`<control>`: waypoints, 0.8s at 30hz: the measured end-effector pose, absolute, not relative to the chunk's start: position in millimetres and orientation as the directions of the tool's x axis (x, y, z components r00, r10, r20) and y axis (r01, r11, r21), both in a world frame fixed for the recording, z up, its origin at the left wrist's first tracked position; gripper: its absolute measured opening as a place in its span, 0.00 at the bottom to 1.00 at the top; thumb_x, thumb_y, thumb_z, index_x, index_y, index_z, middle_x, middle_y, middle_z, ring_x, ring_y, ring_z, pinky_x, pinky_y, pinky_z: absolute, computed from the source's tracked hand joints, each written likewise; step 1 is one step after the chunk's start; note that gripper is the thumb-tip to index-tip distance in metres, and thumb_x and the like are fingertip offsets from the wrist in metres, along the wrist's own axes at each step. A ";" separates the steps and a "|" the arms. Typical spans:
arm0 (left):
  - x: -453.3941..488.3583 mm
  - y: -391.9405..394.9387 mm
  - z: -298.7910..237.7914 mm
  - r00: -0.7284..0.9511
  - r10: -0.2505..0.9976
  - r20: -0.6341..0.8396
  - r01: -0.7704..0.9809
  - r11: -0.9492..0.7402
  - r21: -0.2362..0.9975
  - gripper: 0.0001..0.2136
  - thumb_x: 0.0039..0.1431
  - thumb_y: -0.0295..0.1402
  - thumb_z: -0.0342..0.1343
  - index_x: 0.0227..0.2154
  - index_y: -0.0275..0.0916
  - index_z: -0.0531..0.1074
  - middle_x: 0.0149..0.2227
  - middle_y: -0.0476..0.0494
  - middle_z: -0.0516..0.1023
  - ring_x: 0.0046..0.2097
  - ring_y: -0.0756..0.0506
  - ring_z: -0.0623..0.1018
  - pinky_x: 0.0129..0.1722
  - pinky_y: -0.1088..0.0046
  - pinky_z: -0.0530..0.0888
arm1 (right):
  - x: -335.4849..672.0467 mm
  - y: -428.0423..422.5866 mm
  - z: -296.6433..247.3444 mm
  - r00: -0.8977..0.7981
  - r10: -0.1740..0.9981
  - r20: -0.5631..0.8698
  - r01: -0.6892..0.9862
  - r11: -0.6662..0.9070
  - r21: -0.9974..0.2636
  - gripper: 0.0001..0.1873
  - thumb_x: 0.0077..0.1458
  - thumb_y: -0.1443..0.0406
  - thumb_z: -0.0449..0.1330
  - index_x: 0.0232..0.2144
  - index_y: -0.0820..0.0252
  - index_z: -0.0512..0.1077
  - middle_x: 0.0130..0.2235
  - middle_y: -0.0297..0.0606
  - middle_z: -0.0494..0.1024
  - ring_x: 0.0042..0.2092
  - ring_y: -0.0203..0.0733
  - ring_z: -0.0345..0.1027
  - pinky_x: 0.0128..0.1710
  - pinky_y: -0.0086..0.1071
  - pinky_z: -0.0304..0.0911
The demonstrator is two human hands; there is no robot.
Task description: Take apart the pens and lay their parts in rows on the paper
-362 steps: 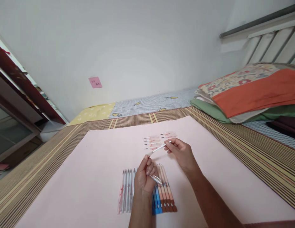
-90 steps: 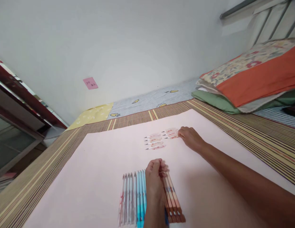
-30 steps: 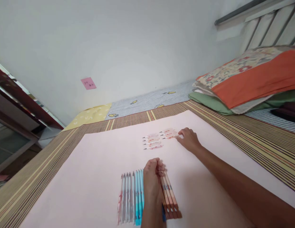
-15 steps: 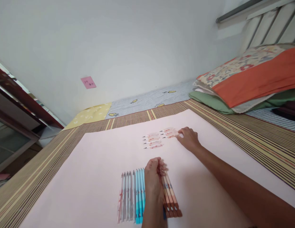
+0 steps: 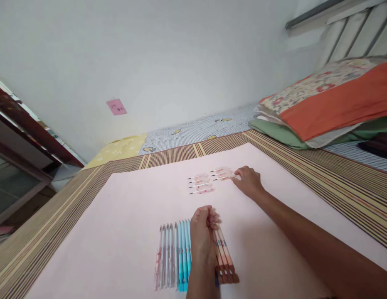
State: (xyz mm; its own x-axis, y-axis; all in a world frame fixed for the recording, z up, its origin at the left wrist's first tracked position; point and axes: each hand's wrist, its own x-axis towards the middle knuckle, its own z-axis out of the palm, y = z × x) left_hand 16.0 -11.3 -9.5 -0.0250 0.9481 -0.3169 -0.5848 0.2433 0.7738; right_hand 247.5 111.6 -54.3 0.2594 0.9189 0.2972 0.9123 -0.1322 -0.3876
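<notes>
A sheet (image 5: 124,232) lies before you on a mat (image 5: 71,203). Your left hand (image 5: 203,226) is over the near row of pens (image 5: 184,257), which shows on both sides. Beyond lie two groups of refills (image 5: 201,185), your right hand (image 5: 247,182) at the right-hand group's right end. Cushions (image 5: 339,124) are stacked at far right; behind everything stands the wall (image 5: 196,62).

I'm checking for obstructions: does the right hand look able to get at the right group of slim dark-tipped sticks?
Most likely yes: the right hand is beside that group of sticks, nothing visible lies between them, and the left hand is nearer the camera, by the turquoise pens.
</notes>
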 end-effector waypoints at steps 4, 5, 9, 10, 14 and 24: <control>16.9 -11.1 -9.4 -0.029 0.945 -0.324 -0.584 0.247 0.773 0.19 0.39 0.41 0.73 0.30 0.34 0.76 0.24 0.47 0.76 0.23 0.53 0.71 0.22 0.79 0.60 | 247.3 111.4 -54.7 0.260 0.919 0.297 0.912 -0.132 -0.389 0.12 0.57 0.58 0.62 0.40 0.58 0.77 0.47 0.44 0.77 0.49 0.51 0.68 0.48 0.41 0.57; 17.1 -11.0 -9.1 -0.029 0.945 -0.327 -0.585 0.249 0.772 0.19 0.38 0.41 0.73 0.30 0.34 0.75 0.24 0.47 0.76 0.23 0.53 0.71 0.22 0.79 0.60 | 247.3 111.2 -54.6 0.260 0.919 0.297 0.911 -0.131 -0.392 0.12 0.57 0.58 0.62 0.40 0.58 0.77 0.47 0.44 0.77 0.49 0.51 0.68 0.48 0.42 0.57; 17.3 -10.7 -8.0 -0.025 0.943 -0.331 -0.583 0.255 0.771 0.20 0.37 0.41 0.73 0.29 0.33 0.75 0.24 0.48 0.76 0.23 0.53 0.71 0.22 0.79 0.60 | 247.1 110.3 -53.6 0.257 0.921 0.291 0.907 -0.127 -0.402 0.12 0.57 0.58 0.61 0.40 0.58 0.77 0.47 0.45 0.77 0.49 0.52 0.67 0.48 0.42 0.57; 17.1 -10.6 -8.1 -0.024 0.943 -0.331 -0.581 0.256 0.772 0.20 0.37 0.41 0.73 0.29 0.33 0.76 0.24 0.48 0.76 0.23 0.53 0.71 0.22 0.79 0.61 | 247.0 110.2 -53.4 0.257 0.922 0.289 0.906 -0.126 -0.404 0.12 0.57 0.58 0.61 0.40 0.58 0.77 0.47 0.45 0.77 0.49 0.52 0.68 0.48 0.42 0.57; 16.7 -9.9 -10.8 -0.022 0.943 -0.333 -0.579 0.259 0.773 0.20 0.37 0.42 0.73 0.29 0.34 0.75 0.24 0.48 0.76 0.23 0.53 0.71 0.21 0.79 0.60 | 246.2 110.1 -52.7 0.260 0.921 0.292 0.901 -0.122 -0.417 0.12 0.57 0.58 0.62 0.41 0.58 0.76 0.48 0.45 0.77 0.49 0.52 0.68 0.49 0.42 0.58; 11.3 -6.7 -5.6 -0.136 0.958 -0.253 -0.621 0.116 0.775 0.19 0.38 0.40 0.73 0.30 0.34 0.76 0.24 0.48 0.74 0.24 0.53 0.71 0.22 0.78 0.62 | 252.0 58.6 -36.0 0.261 0.920 0.292 0.793 -0.032 -0.608 0.16 0.55 0.59 0.60 0.45 0.57 0.74 0.50 0.44 0.79 0.52 0.50 0.73 0.56 0.45 0.60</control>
